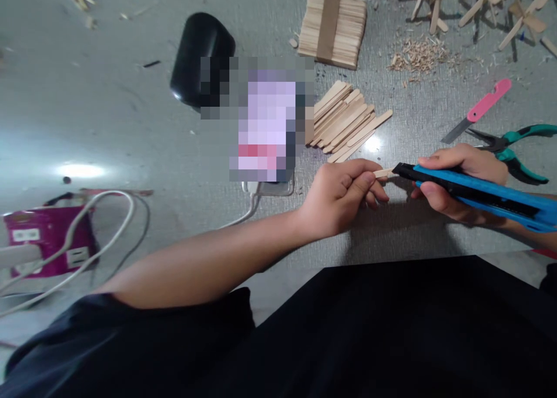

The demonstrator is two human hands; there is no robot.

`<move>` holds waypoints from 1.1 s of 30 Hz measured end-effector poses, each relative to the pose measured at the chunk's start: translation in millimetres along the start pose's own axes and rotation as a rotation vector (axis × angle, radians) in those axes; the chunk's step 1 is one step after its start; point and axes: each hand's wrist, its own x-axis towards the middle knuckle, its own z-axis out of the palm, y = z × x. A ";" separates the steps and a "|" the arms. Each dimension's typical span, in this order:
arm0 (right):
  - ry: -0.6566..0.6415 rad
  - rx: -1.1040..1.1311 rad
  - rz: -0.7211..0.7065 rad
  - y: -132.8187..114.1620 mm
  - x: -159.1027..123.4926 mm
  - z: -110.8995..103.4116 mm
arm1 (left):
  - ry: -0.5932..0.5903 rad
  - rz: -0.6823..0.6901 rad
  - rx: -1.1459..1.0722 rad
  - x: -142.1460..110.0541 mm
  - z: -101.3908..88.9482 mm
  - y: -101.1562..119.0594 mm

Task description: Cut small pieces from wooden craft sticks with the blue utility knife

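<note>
Between the thumb and fingers of my left hand is a wooden craft stick, its short end sticking out to the right. My right hand is closed around a blue and black utility knife. The knife's tip meets the free end of the stick; how deep the blade bites cannot be made out. Just beyond my left hand lies a loose heap of craft sticks. A banded bundle of sticks rests farther back.
Right of the heap lie a pink folding knife and green-handled pliers. Wood shavings and joined stick pieces are at the back right. Leftward are a blurred-out phone, a black rounded object and a purple power strip with cables.
</note>
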 end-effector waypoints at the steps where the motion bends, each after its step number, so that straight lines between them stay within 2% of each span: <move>1: 0.035 0.030 -0.024 -0.1 0.4 -0.4 | 0.001 0.000 -0.006 0.0 0.1 -0.1; 3: 0.058 0.079 -0.036 -1.6 1.3 -1.9 | -0.001 0.006 -0.017 0.1 0.1 -0.3; 7: 0.041 0.291 0.060 -6.2 4.6 -3.0 | -0.012 0.022 -0.056 0.8 -1.1 -1.4; 10: 0.028 0.424 0.082 -6.2 7.6 -2.1 | -0.018 0.024 -0.093 0.6 -1.9 -3.0; 15: 0.000 0.519 0.106 0.4 6.0 -3.7 | -0.013 0.035 -0.065 -1.5 -1.2 -2.8; 18: 0.000 0.488 0.090 1.8 3.3 -6.3 | 0.007 0.044 0.003 -2.1 -0.9 -2.5; 26: 0.043 0.188 -0.060 -1.0 4.9 -5.2 | 0.068 0.044 0.143 -2.5 3.2 -1.3; 33: 0.049 0.104 -0.033 -9.8 7.9 -6.4 | 0.076 0.032 0.235 -2.8 5.9 5.7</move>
